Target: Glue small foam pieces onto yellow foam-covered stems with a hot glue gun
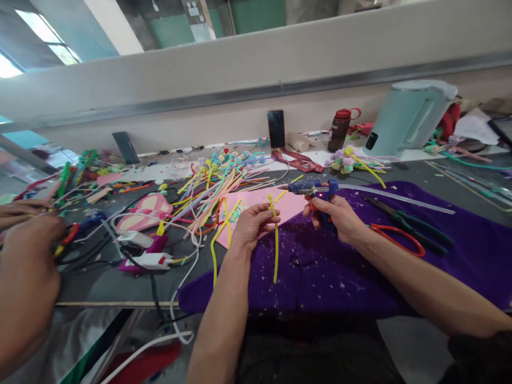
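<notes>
My left hand [256,224] pinches a yellow pipe cleaner [276,256] near its top, and its long end hangs down over the purple cloth [332,272]. My right hand [334,213] is wrapped round the grip of a blue glue gun [308,187], whose nozzle points left, just above the top of the pipe cleaner without visibly touching it. A clear glue stick [400,199] sticks out of the gun's back towards the right. Behind my left hand lies a pink sheet [296,207] with more yellow pipe cleaners [215,256] on and beside it.
Green-handled pliers [416,229] and red-handled scissors [400,240] lie right. Behind are a pipe-cleaner heap [224,186], a phone [276,129], a bottle [338,130] and a kettle [408,120]. Power strips [150,261] with cables and another person's hands [30,256] are at left.
</notes>
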The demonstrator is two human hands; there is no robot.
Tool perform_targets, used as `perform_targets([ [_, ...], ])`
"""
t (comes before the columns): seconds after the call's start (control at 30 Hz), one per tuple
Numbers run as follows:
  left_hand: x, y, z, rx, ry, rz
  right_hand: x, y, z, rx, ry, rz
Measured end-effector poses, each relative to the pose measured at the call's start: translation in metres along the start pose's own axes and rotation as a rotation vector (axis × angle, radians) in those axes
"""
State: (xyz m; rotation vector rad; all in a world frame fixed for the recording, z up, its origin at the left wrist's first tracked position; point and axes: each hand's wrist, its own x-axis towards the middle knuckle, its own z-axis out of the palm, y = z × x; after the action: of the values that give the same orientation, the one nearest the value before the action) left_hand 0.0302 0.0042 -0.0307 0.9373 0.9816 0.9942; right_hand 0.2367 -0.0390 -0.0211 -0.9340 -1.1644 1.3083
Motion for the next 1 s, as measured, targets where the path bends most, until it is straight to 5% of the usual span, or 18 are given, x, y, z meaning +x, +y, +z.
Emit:
perform_targets([
  [0.5, -0.004, 0.002, -0.002, 0.022, -0.054, 0.072, -0.011, -0.003, -0.003, -0.016, -0.032, -0.035],
  [1.0, -0.009, 0.006, 0.000, 0.009, -0.091, 0.071, -0.020, 0.000, 0.002, -0.327, -0.014, -0.099],
])
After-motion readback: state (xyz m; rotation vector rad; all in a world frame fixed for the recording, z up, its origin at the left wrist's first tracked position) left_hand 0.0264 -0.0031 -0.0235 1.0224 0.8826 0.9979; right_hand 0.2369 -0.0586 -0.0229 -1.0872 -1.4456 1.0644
